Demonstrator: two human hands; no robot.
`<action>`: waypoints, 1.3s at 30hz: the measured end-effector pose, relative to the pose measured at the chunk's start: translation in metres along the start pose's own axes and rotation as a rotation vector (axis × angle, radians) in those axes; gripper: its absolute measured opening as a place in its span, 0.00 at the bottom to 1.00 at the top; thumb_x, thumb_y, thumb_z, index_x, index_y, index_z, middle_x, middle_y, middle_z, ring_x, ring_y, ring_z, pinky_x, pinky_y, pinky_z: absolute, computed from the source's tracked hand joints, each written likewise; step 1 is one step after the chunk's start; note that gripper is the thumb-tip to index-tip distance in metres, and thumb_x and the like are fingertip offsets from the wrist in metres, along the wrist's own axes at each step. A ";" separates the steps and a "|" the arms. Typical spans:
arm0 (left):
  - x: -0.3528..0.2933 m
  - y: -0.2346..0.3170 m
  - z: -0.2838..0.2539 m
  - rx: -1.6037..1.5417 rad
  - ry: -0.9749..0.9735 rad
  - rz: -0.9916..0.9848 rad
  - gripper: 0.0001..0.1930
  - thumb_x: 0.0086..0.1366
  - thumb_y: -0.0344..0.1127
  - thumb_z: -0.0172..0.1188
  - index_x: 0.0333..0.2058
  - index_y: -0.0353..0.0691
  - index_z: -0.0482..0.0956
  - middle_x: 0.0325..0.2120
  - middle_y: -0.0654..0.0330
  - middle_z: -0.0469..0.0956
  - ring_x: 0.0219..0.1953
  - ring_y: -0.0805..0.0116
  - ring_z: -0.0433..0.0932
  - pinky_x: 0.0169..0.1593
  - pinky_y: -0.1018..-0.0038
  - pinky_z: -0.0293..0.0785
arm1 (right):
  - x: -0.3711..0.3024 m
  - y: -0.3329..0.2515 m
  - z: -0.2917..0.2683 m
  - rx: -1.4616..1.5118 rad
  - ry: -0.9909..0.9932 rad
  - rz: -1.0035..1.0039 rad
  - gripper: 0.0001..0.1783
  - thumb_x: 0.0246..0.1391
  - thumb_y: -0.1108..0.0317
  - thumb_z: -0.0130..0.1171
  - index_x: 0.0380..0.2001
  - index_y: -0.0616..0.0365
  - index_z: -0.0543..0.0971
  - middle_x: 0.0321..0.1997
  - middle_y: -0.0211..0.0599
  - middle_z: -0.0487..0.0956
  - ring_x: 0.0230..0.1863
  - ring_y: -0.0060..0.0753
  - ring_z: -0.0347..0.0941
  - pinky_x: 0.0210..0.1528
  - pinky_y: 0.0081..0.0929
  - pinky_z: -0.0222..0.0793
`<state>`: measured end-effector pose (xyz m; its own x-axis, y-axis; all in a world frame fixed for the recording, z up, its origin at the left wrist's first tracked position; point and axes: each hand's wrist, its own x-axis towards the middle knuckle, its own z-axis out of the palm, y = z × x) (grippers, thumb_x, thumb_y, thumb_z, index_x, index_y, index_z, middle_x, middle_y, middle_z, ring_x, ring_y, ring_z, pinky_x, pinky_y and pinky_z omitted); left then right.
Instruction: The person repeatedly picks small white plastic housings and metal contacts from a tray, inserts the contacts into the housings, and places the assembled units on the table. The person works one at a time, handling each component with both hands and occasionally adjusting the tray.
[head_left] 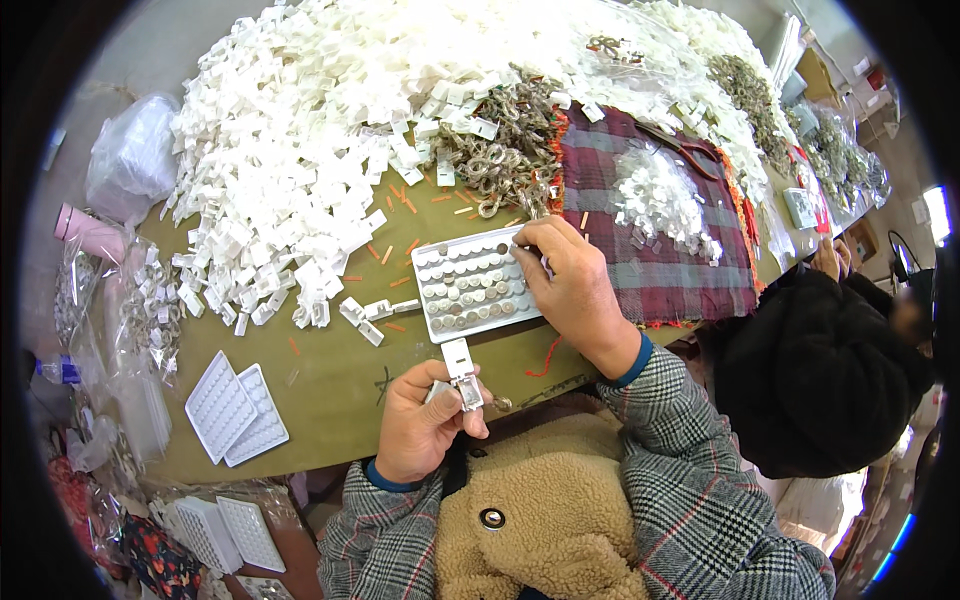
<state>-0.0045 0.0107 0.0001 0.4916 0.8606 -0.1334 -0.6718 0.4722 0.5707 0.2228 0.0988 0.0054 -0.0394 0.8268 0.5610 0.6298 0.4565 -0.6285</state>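
My left hand [420, 420] grips a small white plastic case [468, 385], its lid flipped up and its inside facing me. Another white piece [438, 390] shows between the fingers of that hand. Just beyond it lies a white tray [484, 325] with rows of round pockets, many holding small silver discs like button cells [470, 298]. Over the tray's far right corner is my right hand [570, 275], thumb and forefinger pinched together at the last column. Whatever sits between those fingertips is hidden.
A huge heap of white plastic cases [300, 130] covers the far table. Grey-brown cords [500, 140] lie by a plaid cloth [650, 275] bearing small clear pieces [660, 200] and scissors [680, 150]. Two pale trays [222, 405] rest left. Another person [820, 370] sits at right.
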 end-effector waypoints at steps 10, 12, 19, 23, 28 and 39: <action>0.000 0.001 0.008 0.025 0.037 0.008 0.16 0.71 0.32 0.57 0.52 0.27 0.73 0.38 0.48 0.81 0.31 0.68 0.81 0.38 0.69 0.85 | 0.024 -0.031 -0.011 -0.210 -0.232 -0.115 0.11 0.45 0.80 0.56 0.36 0.63 0.78 0.34 0.43 0.74 0.38 0.48 0.75 0.39 0.39 0.73; -0.001 0.000 0.011 -0.036 0.052 0.013 0.16 0.72 0.32 0.56 0.53 0.28 0.72 0.39 0.48 0.81 0.33 0.70 0.81 0.40 0.71 0.85 | 0.023 -0.039 -0.014 -0.121 -0.130 -0.133 0.11 0.46 0.81 0.57 0.36 0.64 0.78 0.35 0.43 0.74 0.37 0.48 0.75 0.39 0.39 0.74; 0.002 -0.010 0.021 -0.150 0.088 0.051 0.13 0.73 0.29 0.52 0.52 0.31 0.73 0.40 0.52 0.81 0.36 0.68 0.83 0.45 0.69 0.86 | -0.017 -0.085 -0.036 0.280 -0.138 -0.069 0.09 0.47 0.81 0.66 0.34 0.61 0.82 0.36 0.37 0.78 0.34 0.33 0.77 0.35 0.26 0.74; 0.001 -0.013 0.025 -0.090 0.078 0.085 0.11 0.72 0.29 0.53 0.50 0.31 0.75 0.38 0.55 0.82 0.36 0.68 0.83 0.43 0.69 0.86 | -0.033 -0.092 -0.037 0.310 -0.209 -0.032 0.11 0.48 0.82 0.62 0.38 0.64 0.81 0.38 0.41 0.74 0.35 0.38 0.78 0.37 0.29 0.76; -0.001 -0.015 0.028 -0.111 0.087 0.064 0.11 0.72 0.29 0.54 0.49 0.32 0.75 0.37 0.56 0.82 0.35 0.69 0.83 0.42 0.68 0.86 | -0.048 -0.093 -0.034 0.350 -0.235 -0.064 0.15 0.48 0.84 0.62 0.41 0.66 0.81 0.39 0.42 0.74 0.34 0.37 0.78 0.36 0.28 0.76; -0.005 -0.013 0.029 0.017 0.144 0.106 0.11 0.71 0.29 0.57 0.48 0.29 0.76 0.35 0.55 0.82 0.34 0.69 0.83 0.40 0.71 0.85 | -0.050 -0.075 -0.021 0.063 -0.126 -0.514 0.19 0.39 0.76 0.66 0.40 0.65 0.82 0.36 0.41 0.82 0.33 0.38 0.80 0.33 0.30 0.74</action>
<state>0.0176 -0.0051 0.0165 0.3332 0.9245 -0.1852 -0.7055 0.3748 0.6016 0.1938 0.0163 0.0360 -0.4260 0.5228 0.7384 0.4570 0.8287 -0.3231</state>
